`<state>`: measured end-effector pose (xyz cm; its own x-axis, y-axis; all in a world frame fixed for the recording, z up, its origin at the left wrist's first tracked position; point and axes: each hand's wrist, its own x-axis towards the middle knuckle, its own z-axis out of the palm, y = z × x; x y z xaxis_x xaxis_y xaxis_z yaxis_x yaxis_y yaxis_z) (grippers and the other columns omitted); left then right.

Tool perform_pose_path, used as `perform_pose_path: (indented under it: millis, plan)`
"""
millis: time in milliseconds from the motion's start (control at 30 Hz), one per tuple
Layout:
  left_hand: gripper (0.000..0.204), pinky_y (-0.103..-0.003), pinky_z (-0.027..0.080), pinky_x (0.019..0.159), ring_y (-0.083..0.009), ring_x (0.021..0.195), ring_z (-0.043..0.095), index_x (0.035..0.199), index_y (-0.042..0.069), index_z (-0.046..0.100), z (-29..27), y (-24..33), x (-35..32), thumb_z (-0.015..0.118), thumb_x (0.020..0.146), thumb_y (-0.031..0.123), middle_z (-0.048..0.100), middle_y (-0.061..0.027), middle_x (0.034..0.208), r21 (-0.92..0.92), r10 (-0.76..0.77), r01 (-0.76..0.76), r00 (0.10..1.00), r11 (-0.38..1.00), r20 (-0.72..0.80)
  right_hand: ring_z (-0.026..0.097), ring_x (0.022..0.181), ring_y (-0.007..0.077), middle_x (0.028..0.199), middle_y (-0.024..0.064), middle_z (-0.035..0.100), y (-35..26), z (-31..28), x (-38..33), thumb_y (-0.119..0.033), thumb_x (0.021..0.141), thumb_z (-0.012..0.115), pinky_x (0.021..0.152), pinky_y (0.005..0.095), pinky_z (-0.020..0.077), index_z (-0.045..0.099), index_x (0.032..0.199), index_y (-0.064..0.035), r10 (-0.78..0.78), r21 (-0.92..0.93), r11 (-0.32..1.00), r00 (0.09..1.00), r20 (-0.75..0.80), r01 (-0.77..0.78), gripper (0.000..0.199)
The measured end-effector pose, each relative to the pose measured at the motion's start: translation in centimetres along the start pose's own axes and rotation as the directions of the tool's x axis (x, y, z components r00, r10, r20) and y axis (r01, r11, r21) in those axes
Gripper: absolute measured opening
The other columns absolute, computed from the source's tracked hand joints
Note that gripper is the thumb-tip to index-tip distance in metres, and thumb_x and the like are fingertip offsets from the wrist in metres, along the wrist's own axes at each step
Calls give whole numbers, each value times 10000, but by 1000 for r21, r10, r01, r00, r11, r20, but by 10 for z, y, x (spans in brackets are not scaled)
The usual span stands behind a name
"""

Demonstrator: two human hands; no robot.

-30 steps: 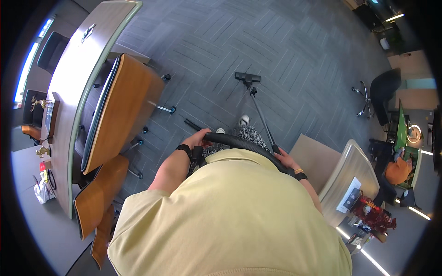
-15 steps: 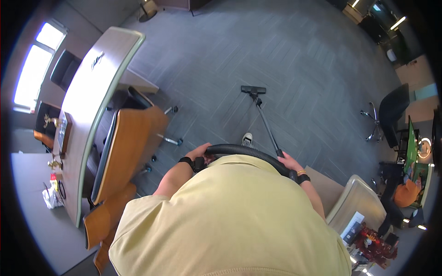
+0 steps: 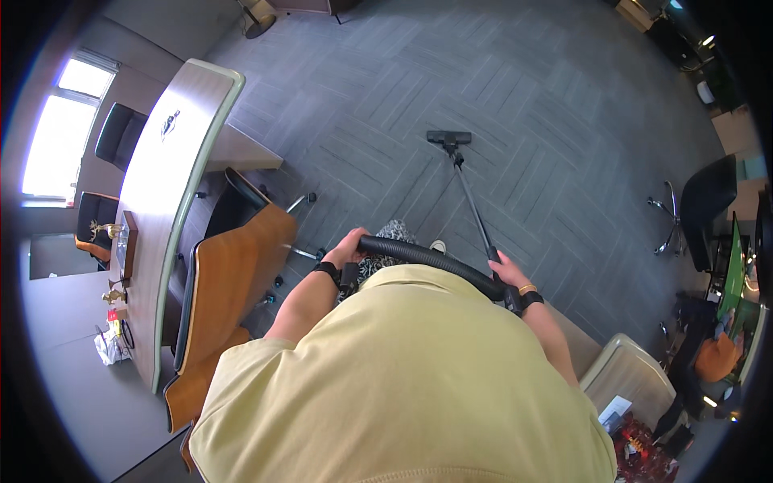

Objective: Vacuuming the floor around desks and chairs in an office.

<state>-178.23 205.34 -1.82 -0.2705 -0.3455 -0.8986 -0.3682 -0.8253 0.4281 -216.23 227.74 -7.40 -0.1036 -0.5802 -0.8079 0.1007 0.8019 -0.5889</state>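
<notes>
My right hand (image 3: 507, 271) is closed round the handle end of a vacuum cleaner wand (image 3: 473, 205), a dark tube slanting forward and a little left. At its far end a wide black floor head (image 3: 448, 138) lies flat on the grey carpet (image 3: 386, 173). My left hand (image 3: 347, 248) grips the ribbed black vacuum hose (image 3: 427, 255), which bows across in front of my body toward the right hand. The yellow shirt hides part of the hose, and the vacuum's body is out of sight.
To the left stands a long pale table (image 3: 153, 189) with a wood-backed chair (image 3: 233, 270) close by my left arm. A black swivel chair (image 3: 708, 201) is at the right. Near right, a pale desk (image 3: 632, 374) carries a red decoration (image 3: 644, 455).
The floor head has slid slightly farther ahead over the carpet. I have stepped forward: a patterned trouser leg now shows beside the shoe. Both hands keep their grips.
</notes>
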Motion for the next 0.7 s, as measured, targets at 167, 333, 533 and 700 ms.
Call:
perform_pose_path:
  millis: [167, 333, 533, 700]
  plan:
    - [223, -239, 339, 336, -132, 360, 418, 709, 118, 488, -7, 17, 24, 458, 749, 335, 436, -24, 499, 25, -131, 134, 988, 991, -81, 532, 538, 153, 756, 77, 534, -35, -2, 9, -208, 795, 583, 468, 304, 457, 232, 1349, -178, 9, 6, 1000, 1000, -19, -8, 657]
    - [170, -233, 368, 369, -127, 410, 444, 764, 103, 514, -34, 26, 83, 467, 763, 267, 477, -41, 553, 95, 34, -33, 999, 995, -15, 535, 544, 149, 756, 72, 542, -76, -15, 29, -228, 791, 589, 488, 298, 460, 248, 1343, -174, -15, -107, 994, 998, -56, 9, 651]
    - [124, -251, 379, 393, -120, 451, 479, 816, 57, 496, -62, 94, 129, 466, 780, 171, 503, -61, 594, 58, -4, -2, 995, 998, 101, 543, 569, 154, 729, 59, 545, -133, -17, 76, -256, 788, 594, 522, 305, 458, 264, 1336, -176, -67, -231, 972, 996, -63, 51, 645]
    - [208, -271, 379, 394, -151, 424, 469, 802, 48, 478, -87, 160, 143, 380, 814, 231, 484, -65, 560, 130, 124, -152, 971, 980, 203, 529, 564, 155, 716, 38, 529, -195, -16, 123, -249, 792, 587, 520, 311, 456, 267, 1331, -175, -104, -309, 947, 993, -49, 84, 631]
